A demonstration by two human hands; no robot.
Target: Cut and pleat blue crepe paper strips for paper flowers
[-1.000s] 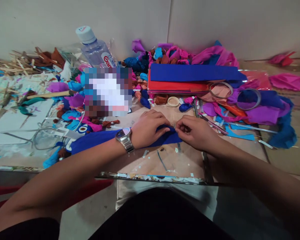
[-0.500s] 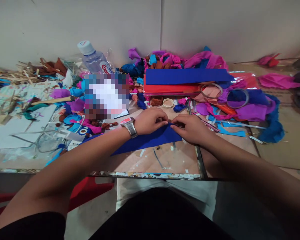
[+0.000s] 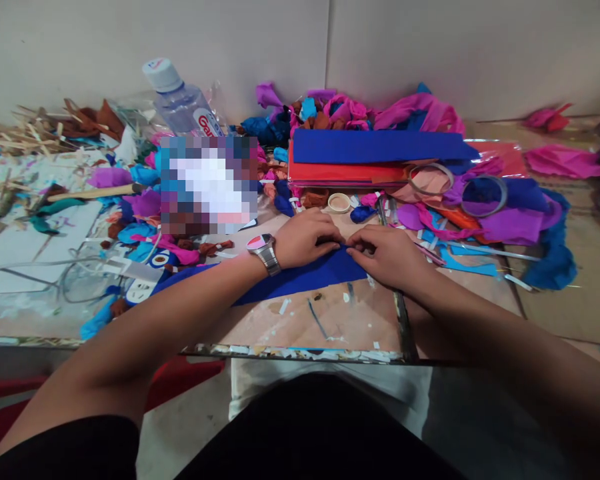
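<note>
A long strip of dark blue crepe paper (image 3: 300, 280) lies on the table, running leftward under my left forearm. My left hand (image 3: 307, 238), with a metal watch (image 3: 264, 253) on its wrist, pinches the strip's far edge. Close beside it, my right hand (image 3: 380, 250) pinches the same edge near the strip's right end. The two hands' fingertips almost meet. Behind them a small round ring (image 3: 339, 203) and a dark blue scrap (image 3: 363, 213) lie on the table.
A stack of red sheets (image 3: 340, 173) with a blue strip (image 3: 380, 147) on top lies behind. Tape rolls (image 3: 485, 197) sit to the right among crumpled paper. A plastic bottle (image 3: 180, 103), a power strip (image 3: 141, 290) and wooden sticks (image 3: 35, 130) are on the left.
The view has shifted slightly. Both hands stay at the blue crepe paper's far edge, their fingers pinching it with only small movement.
</note>
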